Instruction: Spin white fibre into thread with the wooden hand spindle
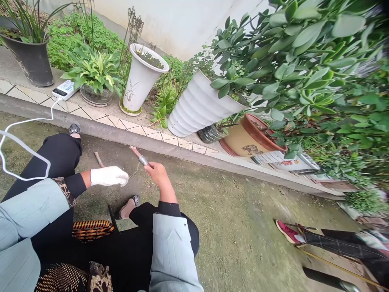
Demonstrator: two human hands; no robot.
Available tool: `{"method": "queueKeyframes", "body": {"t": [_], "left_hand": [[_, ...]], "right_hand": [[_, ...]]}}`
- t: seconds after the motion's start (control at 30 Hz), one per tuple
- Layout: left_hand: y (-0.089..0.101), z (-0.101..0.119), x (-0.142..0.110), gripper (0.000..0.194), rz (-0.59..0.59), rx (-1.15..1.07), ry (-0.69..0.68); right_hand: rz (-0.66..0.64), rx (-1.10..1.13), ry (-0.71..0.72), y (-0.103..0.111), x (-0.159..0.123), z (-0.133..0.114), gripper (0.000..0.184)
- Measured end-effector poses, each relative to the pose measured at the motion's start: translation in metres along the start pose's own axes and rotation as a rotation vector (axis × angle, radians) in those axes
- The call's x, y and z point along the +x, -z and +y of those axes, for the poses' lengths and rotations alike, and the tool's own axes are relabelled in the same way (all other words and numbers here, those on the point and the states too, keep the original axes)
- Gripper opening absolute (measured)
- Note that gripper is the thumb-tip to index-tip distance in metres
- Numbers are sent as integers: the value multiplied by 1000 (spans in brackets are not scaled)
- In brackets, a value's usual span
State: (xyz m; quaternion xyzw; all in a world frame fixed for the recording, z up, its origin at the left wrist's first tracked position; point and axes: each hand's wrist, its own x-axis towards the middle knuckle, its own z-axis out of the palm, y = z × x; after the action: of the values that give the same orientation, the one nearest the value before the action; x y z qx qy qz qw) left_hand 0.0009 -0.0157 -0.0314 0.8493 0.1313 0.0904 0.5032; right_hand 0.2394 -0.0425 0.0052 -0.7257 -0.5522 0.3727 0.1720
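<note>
In the head view my right hand [158, 174] is closed round a short wooden stick [134, 151] that has silvery wire [143, 160] coiled about it. The bare end of the stick points up and to the left. My left hand [109, 177], in a white glove, is closed, with its fingertips pinched together. From those fingertips a thin strand of the wire runs towards the coil. Another wooden stick [99, 159] lies on the ground just beyond the glove, its near end hidden by it.
A tiled ledge [136, 129] runs across in front, bearing a white pot [141, 79], a ribbed white planter [203, 105] and a brown pot [247, 136]. A power bank [65, 90] trails a white cable [27, 119]. Another person's red shoe [287, 231] is at right.
</note>
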Motion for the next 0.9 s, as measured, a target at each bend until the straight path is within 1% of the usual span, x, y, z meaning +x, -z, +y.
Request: {"method": "queueKeyframes", "body": {"t": [0.07, 0.13, 0.2, 0.27, 0.33, 0.4, 0.5, 0.53, 0.57, 0.6, 0.63, 0.7, 0.73, 0.77, 0.8, 0.83, 0.9], "left_hand": [[0, 0, -1, 24, 0, 59, -19], [1, 0, -2, 25, 23, 110, -22], [3, 0, -3, 26, 62, 160, -3], [5, 1, -4, 25, 97, 210, 35], [8, 0, -5, 23, 127, 254, 57], [11, -3, -5, 21, 161, 279, 77], [13, -11, -4, 20, 232, 254, 148], [12, -14, -4, 21, 253, 225, 168], [12, -16, -3, 23, 270, 181, 180], [11, -17, -2, 25, 269, 123, 181], [10, -17, -2, 28, 249, 55, 173], [7, -13, -1, 31, 171, -88, 147], [5, -10, -1, 32, 126, -145, 130], [4, -7, 0, 32, 91, -186, 112], [3, -3, 0, 31, 67, -208, 97], [1, 0, 0, 30, 59, -217, 88], [-1, 3, 1, 26, 46, -201, 85]], "right_hand": [[-32, -268, -10, -9, 4, -3, 18], [-96, -441, -16, -17, 4, -8, 18], [-222, -543, -34, -24, 2, -13, 16], [-414, -576, -51, -31, -1, -17, 15], [-617, -539, -49, -37, -5, -20, 14], [-791, -447, -16, -39, -10, -23, 12], [-995, -212, 87, -29, -18, -26, 11], [-1020, -115, 133, -22, -20, -27, 13], [-1002, -13, 175, -14, -23, -27, 15], [-930, 91, 216, -5, -25, -26, 18], [-792, 193, 238, 4, -27, -24, 20], [-462, 416, 227, 18, -28, -18, 24], [-339, 489, 206, 22, -27, -15, 25], [-251, 530, 180, 23, -26, -12, 26], [-201, 539, 155, 23, -23, -10, 26], [-178, 514, 130, 20, -20, -8, 25], [-150, 398, 80, 10, -12, -7, 22]]}}
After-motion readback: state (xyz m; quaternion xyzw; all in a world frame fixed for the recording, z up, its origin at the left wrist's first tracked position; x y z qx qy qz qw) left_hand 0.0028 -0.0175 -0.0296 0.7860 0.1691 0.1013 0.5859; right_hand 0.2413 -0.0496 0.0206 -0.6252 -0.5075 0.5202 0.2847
